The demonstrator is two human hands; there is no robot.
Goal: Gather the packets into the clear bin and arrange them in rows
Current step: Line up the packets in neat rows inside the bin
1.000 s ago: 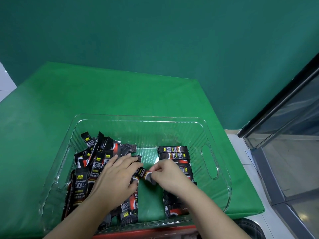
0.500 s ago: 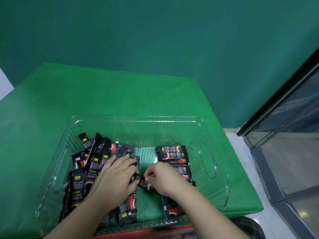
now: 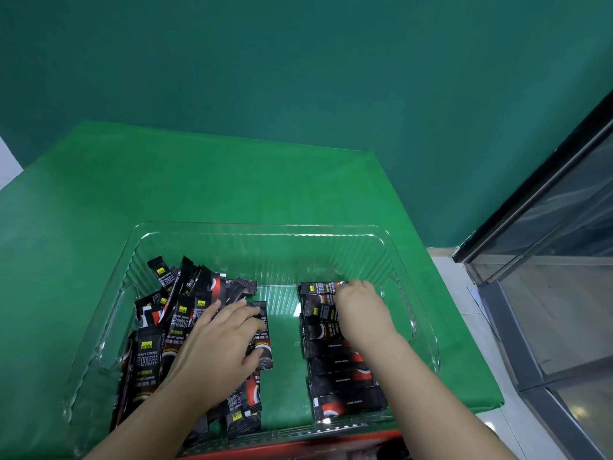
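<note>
The clear bin [image 3: 411, 260] sits on the green table. A loose heap of black coffee packets [image 3: 179, 313] fills its left half. My left hand [image 3: 215, 346] lies flat on that heap, its fingers spread over one packet [image 3: 263, 343] at the heap's right edge. A tidy row of packets [image 3: 341, 383] runs front to back in the right half. My right hand [image 3: 360, 310] is at the far end of this row, fingertips pinching the farthest packet [image 3: 318, 288] that lies there. My forearm hides part of the row.
The bin has handle cut-outs in its left wall [image 3: 116, 320] and right wall [image 3: 398, 307]. A bare strip of bin floor [image 3: 285, 360] separates heap and row. A red box edge [image 3: 298, 446] shows under the front rim. A glass door [image 3: 564, 260] stands to the right.
My right hand has carried a packet from the middle of the bin to the far end of the row on the right. My left hand has stayed on the heap.
</note>
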